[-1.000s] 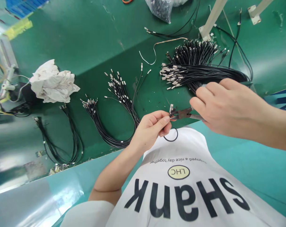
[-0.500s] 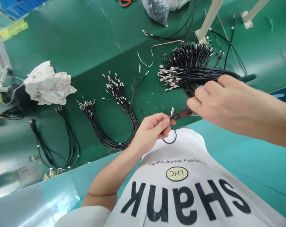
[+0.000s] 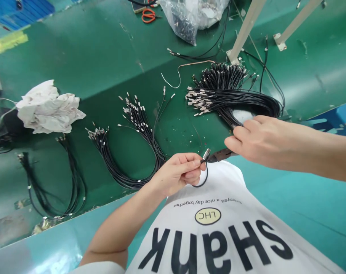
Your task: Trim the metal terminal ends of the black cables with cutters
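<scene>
My left hand (image 3: 180, 173) pinches a thin black cable (image 3: 205, 177) close to its end, where a small silver connector (image 3: 206, 153) sticks up. The rest of this cable curves down in front of my shirt. Closed around a pair of pliers (image 3: 221, 155) is my right hand (image 3: 258, 140); its handles are mostly hidden by the fingers. The jaws point left and lie right beside the connector; whether they touch it I cannot tell. Beyond my right hand lies a large bundle of black cables (image 3: 244, 99) with silver ends.
Left of my hands lie a U-shaped cable bundle (image 3: 118, 171) and a smaller bundle (image 3: 76, 179). A crumpled white cloth (image 3: 47, 108) sits farther left. At the back are orange-handled scissors (image 3: 148, 16), a clear plastic bag (image 3: 184, 24) and a metal post (image 3: 244, 34).
Both hands sit slightly lower in the view, and the whole bench has shifted with the camera. The connector now tilts to the right. The pliers stay in my right hand.
</scene>
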Available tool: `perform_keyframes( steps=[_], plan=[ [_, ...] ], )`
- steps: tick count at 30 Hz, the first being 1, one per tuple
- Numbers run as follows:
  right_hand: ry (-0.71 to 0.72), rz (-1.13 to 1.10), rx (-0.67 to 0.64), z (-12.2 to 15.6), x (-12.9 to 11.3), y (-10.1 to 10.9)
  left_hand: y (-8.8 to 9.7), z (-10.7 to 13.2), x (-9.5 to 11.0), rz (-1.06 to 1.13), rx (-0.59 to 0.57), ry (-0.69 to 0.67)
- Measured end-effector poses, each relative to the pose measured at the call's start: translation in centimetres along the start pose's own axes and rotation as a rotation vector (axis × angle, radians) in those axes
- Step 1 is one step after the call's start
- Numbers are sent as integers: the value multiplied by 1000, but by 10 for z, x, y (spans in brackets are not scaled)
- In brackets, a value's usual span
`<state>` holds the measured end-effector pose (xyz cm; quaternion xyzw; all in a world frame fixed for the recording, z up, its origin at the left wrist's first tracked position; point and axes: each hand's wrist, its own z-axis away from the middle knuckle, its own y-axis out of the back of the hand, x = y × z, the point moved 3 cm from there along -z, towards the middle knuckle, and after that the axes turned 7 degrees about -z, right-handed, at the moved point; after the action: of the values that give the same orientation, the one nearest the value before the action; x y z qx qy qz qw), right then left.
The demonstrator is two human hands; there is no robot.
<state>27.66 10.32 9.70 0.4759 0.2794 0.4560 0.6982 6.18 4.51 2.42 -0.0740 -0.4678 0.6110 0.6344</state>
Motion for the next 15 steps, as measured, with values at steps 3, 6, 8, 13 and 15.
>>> perform_keyframes(
  steps=[3,6,8,13,15],
  plan=[
    [0,-13,-4,5,-3,-1,-2,1,-5,26,-34,16],
    [15,-3,8,10,-5,-3,-3,3,-10,57,-52,25],
    [35,11,25,12,-6,-6,-3,4,-13,70,-57,28],
    [52,26,58,15,-9,-12,-4,6,-17,78,-58,15],
    [57,35,61,16,-10,-14,-4,7,-19,82,-52,16]
  ],
)
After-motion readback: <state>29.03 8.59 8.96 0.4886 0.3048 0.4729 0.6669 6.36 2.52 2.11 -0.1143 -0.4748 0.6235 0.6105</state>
